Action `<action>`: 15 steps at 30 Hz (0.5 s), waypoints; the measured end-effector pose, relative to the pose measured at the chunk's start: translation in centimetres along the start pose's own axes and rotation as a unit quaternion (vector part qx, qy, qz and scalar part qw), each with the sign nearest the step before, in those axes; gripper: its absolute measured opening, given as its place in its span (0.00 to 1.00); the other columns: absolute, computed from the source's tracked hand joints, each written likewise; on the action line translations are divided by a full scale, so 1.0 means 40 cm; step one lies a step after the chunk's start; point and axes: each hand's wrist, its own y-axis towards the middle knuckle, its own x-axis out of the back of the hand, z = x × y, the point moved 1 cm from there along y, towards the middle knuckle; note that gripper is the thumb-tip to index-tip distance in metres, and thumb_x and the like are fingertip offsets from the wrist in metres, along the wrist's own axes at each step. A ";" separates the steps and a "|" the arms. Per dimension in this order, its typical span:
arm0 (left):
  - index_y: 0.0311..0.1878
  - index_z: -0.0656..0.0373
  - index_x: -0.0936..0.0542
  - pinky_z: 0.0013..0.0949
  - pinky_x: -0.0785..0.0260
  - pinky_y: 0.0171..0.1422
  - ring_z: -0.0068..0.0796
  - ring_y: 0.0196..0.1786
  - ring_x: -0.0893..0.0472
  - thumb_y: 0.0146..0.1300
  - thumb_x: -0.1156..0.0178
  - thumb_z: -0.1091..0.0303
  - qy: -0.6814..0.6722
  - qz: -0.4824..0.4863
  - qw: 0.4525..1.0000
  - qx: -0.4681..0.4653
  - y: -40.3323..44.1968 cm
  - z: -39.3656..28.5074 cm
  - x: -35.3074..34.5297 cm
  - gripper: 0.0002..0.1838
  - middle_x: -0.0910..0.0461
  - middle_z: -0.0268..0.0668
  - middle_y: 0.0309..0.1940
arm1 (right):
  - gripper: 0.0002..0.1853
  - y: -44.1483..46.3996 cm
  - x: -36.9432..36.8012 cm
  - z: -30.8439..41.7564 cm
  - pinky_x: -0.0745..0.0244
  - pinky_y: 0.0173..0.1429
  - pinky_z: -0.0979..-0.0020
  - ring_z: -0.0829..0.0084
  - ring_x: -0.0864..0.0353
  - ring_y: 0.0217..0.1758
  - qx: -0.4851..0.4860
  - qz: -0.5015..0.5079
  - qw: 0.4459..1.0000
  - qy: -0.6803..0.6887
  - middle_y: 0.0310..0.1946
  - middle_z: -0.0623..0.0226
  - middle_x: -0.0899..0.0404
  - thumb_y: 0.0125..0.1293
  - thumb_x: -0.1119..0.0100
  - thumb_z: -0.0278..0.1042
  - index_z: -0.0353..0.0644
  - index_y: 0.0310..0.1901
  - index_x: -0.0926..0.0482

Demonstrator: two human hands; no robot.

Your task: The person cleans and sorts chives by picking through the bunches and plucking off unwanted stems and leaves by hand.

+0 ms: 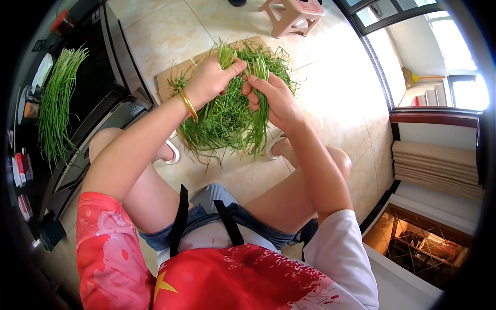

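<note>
My left hand (211, 78), with a gold bangle at the wrist, is closed round a small bunch of long green chives (226, 55). Close beside it, my right hand (276, 99) is also closed on chives (260, 116), whose thin leaves hang down past the fingers. Thumbs and fingertips of both hands nearly meet between the two bunches. Below them a loose, tangled heap of chives (222, 124) lies on flattened cardboard (166, 82) on the floor, between my feet. Some of the heap is hidden behind my hands.
To the left, a neater bundle of chives (58, 106) lies on a dark glossy cabinet top (95, 57), near a jar (63, 23) and small boxes. A pink plastic stool (293, 16) stands beyond the heap. My knees flank it. On the right are a glass door and a folded beige stack (434, 168).
</note>
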 end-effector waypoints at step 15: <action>0.38 0.56 0.24 0.22 0.43 0.21 0.13 0.16 0.38 0.64 0.38 0.58 -0.073 0.014 0.997 0.011 -0.008 -0.012 -0.004 0.12 0.36 0.23 0.15 | 0.09 -0.009 -0.007 0.008 0.36 0.26 0.77 0.81 0.34 0.25 0.003 -0.020 1.000 -0.016 0.28 0.70 0.28 0.70 0.51 0.33 0.37 0.45 0.27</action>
